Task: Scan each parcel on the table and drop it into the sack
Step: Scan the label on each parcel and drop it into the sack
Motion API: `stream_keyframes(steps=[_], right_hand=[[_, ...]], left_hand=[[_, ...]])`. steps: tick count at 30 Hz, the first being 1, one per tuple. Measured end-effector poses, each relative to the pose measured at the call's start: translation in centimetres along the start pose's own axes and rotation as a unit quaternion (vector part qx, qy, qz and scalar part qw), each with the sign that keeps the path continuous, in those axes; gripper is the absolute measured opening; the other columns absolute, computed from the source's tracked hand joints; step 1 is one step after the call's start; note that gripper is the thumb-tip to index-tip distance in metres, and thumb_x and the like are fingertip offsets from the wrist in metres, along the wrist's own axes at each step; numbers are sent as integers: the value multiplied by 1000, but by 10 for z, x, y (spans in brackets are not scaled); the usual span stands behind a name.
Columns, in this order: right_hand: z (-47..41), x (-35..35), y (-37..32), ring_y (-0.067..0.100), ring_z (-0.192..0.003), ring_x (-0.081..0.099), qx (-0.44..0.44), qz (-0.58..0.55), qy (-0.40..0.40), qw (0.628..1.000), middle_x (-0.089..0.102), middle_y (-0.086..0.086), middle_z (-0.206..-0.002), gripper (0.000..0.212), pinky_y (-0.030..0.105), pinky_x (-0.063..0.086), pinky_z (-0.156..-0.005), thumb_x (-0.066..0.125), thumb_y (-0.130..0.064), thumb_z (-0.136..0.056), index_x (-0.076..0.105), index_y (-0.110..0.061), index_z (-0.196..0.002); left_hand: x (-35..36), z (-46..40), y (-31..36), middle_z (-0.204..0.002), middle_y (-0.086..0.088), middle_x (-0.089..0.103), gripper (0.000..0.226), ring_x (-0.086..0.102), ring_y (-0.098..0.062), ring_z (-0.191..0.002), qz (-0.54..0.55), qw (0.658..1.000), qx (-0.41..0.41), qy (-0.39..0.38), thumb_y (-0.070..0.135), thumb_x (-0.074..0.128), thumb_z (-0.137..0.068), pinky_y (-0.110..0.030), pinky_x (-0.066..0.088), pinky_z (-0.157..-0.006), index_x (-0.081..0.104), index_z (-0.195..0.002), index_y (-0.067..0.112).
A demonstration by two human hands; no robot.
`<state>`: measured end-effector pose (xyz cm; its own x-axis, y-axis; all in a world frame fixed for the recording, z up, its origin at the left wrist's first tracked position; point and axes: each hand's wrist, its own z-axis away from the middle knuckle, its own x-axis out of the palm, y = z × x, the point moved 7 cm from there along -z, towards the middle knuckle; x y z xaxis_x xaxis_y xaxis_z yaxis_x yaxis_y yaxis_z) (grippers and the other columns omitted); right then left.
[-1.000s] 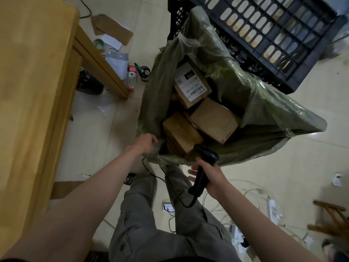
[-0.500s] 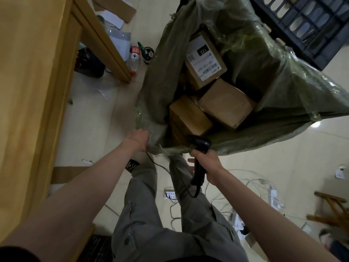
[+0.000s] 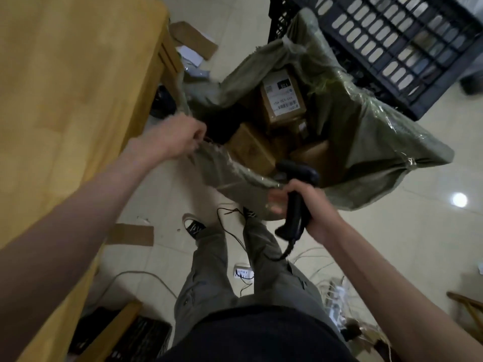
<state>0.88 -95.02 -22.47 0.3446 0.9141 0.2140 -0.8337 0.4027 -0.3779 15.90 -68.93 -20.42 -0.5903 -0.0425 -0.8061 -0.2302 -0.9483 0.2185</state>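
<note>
Green woven sack (image 3: 371, 142) sits on the floor, mouth open, just beside the wooden tabletop (image 3: 65, 87) edge and right against a black slatted crate (image 3: 392, 48) on its far side. Inside the sack: several brown cardboard parcels. Labelled parcel (image 3: 283, 96) lies on top toward the crate side, white label with barcode facing up; plain parcel (image 3: 251, 148) lies at the near rim, another brown one (image 3: 316, 158) beside it, partly hidden behind the scanner head. Left hand (image 3: 177, 138) grip is clamped on the sack rim at the tabletop side, fingers curled into the fabric, holding the mouth open. Right hand (image 3: 300, 205) grip is wrapped round the handle of the black barcode scanner (image 3: 295, 194), head over the sack's near rim, cable trailing down to the floor. No parcels visible on the part of the tabletop in view. Frame is motion-blurred, label text unreadable.
</note>
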Motion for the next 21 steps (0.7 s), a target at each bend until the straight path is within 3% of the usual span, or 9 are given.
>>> stream_keyframes(steps=[2, 6, 11, 14, 18, 21], right_hand=[[1, 14, -17, 36, -101, 73, -6, -3, -17, 1000, 73, 28, -107, 28, 46, 63, -75, 58, -5, -92, 57, 7, -117], [-5, 36, 3, 38, -89, 73, 38, 54, -7, 998, 72, 27, -105, 28, 42, 62, -63, 61, -7, -90, 61, 10, -113], [-10, 49, 20, 44, -89, 72, 47, 102, 10, 994, 67, 29, -104, 32, 50, 63, -67, 65, -6, -90, 58, 9, -117], [-8, 58, 23, 45, -99, 70, 47, 148, 15, 988, 64, 29, -112, 38, 51, 63, -68, 66, -4, -89, 55, 6, -123], [-1, 71, 23, 44, -98, 70, 45, 197, 21, 979, 64, 25, -111, 35, 43, 62, -60, 66, -7, -91, 56, 6, -122], [4, 90, 20, 42, -92, 69, 33, 208, 11, 978, 62, 25, -105, 27, 44, 62, -64, 65, -7, -92, 59, 6, -115]], left_hand=[[-24, 17, -12, -75, -1, 60, 11, 58, -21, -74, 6, 1000, -21, 18, 10, 66, -85, -36, 45, -63, 61, -79, 18], [5, 52, -21, -72, -1, 53, 13, 50, -20, -72, -51, 996, -40, -56, 9, 65, -83, -31, 33, -56, 57, -77, 17], [70, 79, -30, -69, 0, 49, 21, 51, -20, -69, -30, 992, -71, -98, 6, 61, -83, -38, 47, -64, 49, -71, 17], [103, 87, -24, -76, -2, 54, 10, 60, -25, -76, -25, 992, -79, -93, 5, 56, -86, -37, 51, -65, 60, -85, 15], [137, 97, -25, -102, -13, 67, 19, 67, -31, -96, -5, 989, -104, -102, 7, 54, -91, -38, 53, -73, 66, -105, 8], [158, 103, -26, -112, -14, 67, 27, 65, -31, -103, 37, 986, -99, -128, 8, 52, -93, -40, 55, -85, 66, -115, 12]])
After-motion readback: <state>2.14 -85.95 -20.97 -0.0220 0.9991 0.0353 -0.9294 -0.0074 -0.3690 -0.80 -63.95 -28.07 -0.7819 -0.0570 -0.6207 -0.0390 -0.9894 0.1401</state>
